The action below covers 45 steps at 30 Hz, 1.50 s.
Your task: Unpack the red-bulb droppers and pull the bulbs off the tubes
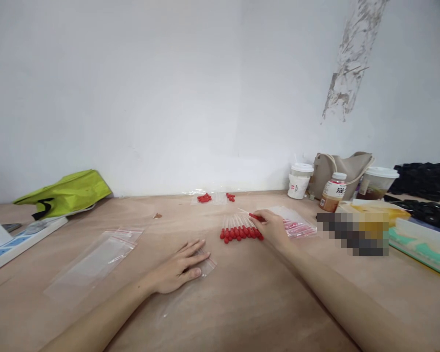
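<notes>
My left hand [179, 269] lies flat with fingers spread on a clear zip bag [208, 265], covering much of it. My right hand [273, 227] pinches a red-tipped stick [255, 216] over the far right end of a row of sticks. The row of pale sticks with red bulbous heads [238, 233], like large matches, lies fanned on the table, heads toward me. Just right of that hand is a stack of clear bags with red-edged tops [300, 229]. By the wall, a clear bag holds more red-headed sticks [204, 197].
Flat zip bags [91, 266] lie on the left, near a power strip [29, 242] and a lime-green bag [73, 191]. At the right stand a white paper cup [299, 182], a bottle [333, 191], a beige handbag [348, 166] and a green-lined tray [423, 244].
</notes>
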Each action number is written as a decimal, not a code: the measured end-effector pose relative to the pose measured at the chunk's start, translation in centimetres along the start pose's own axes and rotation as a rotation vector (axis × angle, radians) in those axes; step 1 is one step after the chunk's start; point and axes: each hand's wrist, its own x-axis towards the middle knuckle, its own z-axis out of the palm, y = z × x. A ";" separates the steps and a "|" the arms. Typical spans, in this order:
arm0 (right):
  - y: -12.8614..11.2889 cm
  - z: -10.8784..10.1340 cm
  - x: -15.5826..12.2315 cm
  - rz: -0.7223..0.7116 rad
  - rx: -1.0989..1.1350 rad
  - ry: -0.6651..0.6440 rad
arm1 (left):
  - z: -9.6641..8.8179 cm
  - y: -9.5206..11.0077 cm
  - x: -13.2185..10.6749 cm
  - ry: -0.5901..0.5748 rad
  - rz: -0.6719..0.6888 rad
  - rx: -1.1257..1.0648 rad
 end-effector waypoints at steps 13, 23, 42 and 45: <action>0.1 1.8 -1.5 -0.073 -0.224 -0.188 | 0.8 -3.3 1.0 0.480 -0.395 -0.321; -0.8 0.5 -1.7 0.080 -0.189 -0.125 | 0.0 -3.1 1.1 0.427 -0.426 -0.559; -0.3 0.2 -1.8 0.157 -0.270 -0.079 | -8.2 -11.5 -12.3 0.525 -0.602 -0.077; -0.3 0.4 -1.8 0.170 -0.283 -0.108 | -6.9 -11.6 -13.4 0.478 -0.671 -0.020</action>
